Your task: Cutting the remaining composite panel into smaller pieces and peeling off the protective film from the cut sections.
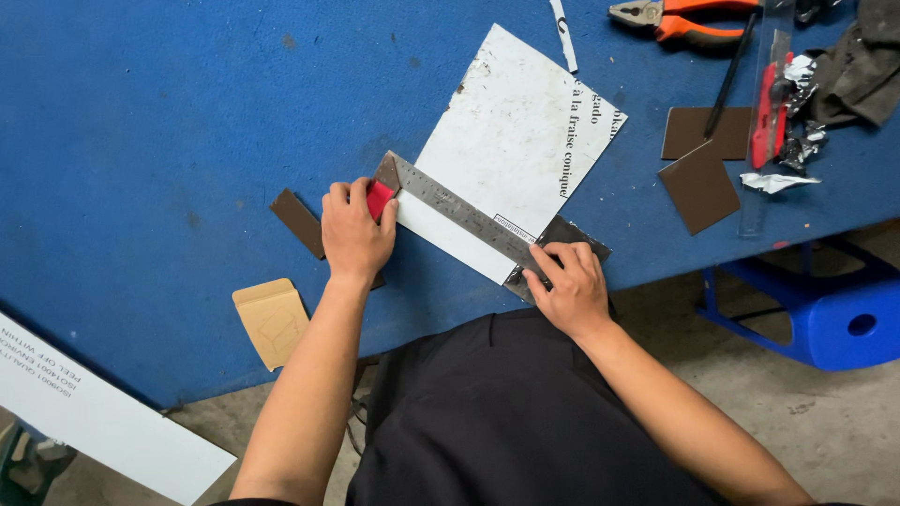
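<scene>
On the blue surface, the left hand is clenched around a small red cutter at the upper end of a steel ruler. The right hand presses flat, fingers spread, on the ruler's lower end, pinning a dark brown strip over a white sheet. Orange pliers lie well apart.

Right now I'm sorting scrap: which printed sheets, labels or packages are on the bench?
Printed white sheet: bench centre, under the steel ruler, scuffed, black text.
Small cardboard package: near edge, tan, flat.
White printed panel: lower left, long, rectangular.
</scene>
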